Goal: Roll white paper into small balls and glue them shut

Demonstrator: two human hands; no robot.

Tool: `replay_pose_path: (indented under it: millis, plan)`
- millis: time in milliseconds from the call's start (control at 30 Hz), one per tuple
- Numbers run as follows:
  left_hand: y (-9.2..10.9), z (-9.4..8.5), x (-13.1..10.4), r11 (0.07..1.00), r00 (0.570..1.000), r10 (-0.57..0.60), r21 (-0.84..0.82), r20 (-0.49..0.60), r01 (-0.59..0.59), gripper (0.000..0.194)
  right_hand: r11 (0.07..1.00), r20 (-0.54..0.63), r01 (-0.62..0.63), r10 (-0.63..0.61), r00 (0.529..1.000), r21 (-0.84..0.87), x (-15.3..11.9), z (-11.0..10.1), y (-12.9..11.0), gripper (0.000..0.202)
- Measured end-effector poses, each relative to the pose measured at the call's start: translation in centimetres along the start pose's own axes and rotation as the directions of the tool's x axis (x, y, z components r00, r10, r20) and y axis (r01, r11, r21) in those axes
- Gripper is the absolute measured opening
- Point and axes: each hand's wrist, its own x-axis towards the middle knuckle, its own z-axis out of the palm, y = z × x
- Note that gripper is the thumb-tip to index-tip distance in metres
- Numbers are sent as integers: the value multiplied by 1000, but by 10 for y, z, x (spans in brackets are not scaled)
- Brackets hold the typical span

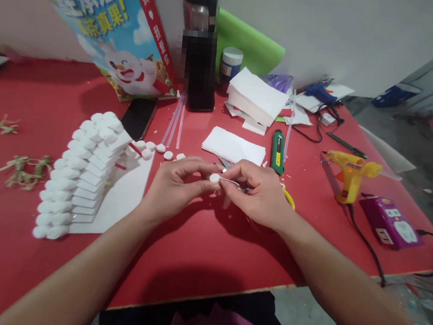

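My left hand (174,185) pinches a small round white piece (214,178) between thumb and fingers, above the red table. Close beside it, my right hand (257,189) is closed on a thin white strip (229,181) whose end meets the round piece; its full shape is hidden by the fingers. Scissors lie partly under my right hand, with a yellow handle (289,198) showing. To the left stands a curved stepped model (88,192) of white card with rows of white rounded pieces, on a white card base (126,195). Loose white rounds (168,156) lie behind my left hand.
A yellow glue gun (350,174) and a purple power socket (391,223) with cords are on the right. Behind my hands lie a green cutter (278,151), white card strips (235,146) and glue sticks (175,121). A phone (139,118) rests near a printed bag (117,37).
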Motion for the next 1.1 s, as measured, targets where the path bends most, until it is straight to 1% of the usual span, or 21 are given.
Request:
replay_pose_path:
  millis: [167,200,233,267,300,333,367,433,467,533,600,667,733,800,933,1000,1100]
  plan:
    - [0,2,0,994,996,86,66,-21,-85,7,993,-22,26,-29,999,-113,-3,1,-1,8]
    - [-1,1,0,993,995,97,74,-32,-94,6,995,-18,14,-16,1000,-103,-3,1,-1,6]
    - [-1,1,1,991,993,106,86,-41,-102,7,999,-3,-19,19,1000,-48,-2,0,-1,8]
    - [-2,-1,2,989,992,115,97,-47,-110,7,996,21,-73,71,997,58,-1,0,0,13]
    - [-2,-2,3,987,991,126,105,-50,-120,7,969,57,-147,138,989,200,1,-1,1,20]
    - [-3,-4,4,985,989,140,112,-49,-134,8,908,107,-233,209,972,349,3,-2,2,28]
    - [-4,-5,5,982,987,155,116,-43,-149,9,821,163,-318,273,948,474,6,-2,4,34]
    - [-5,-7,6,976,984,178,128,-14,-174,9,652,268,-444,356,895,615,11,-3,9,38]
    - [-5,-8,6,973,983,185,138,0,-183,10,593,311,-484,374,873,644,12,-3,12,36]
    - [-6,-8,6,967,980,197,162,19,-197,11,527,380,-528,370,848,666,14,-3,15,31]
    - [-6,-8,6,958,974,225,176,30,-227,11,497,441,-545,321,838,675,14,-2,15,29]
    - [-6,-7,6,951,967,251,177,39,-253,11,478,468,-544,278,838,689,12,-1,15,29]
    - [-6,-7,6,951,967,251,172,46,-255,11,473,450,-525,271,851,708,10,0,15,28]
    - [-5,-7,6,960,974,225,162,41,-228,10,486,417,-502,279,865,715,9,0,15,29]
    - [-4,-7,5,978,986,166,128,20,-168,10,559,378,-462,266,887,689,8,0,13,30]
    - [-4,-7,5,985,991,133,113,6,-133,11,636,342,-435,273,899,637,8,-1,9,32]
    - [-1,-7,4,993,998,61,102,-32,-58,13,798,239,-366,282,929,479,7,0,1,30]
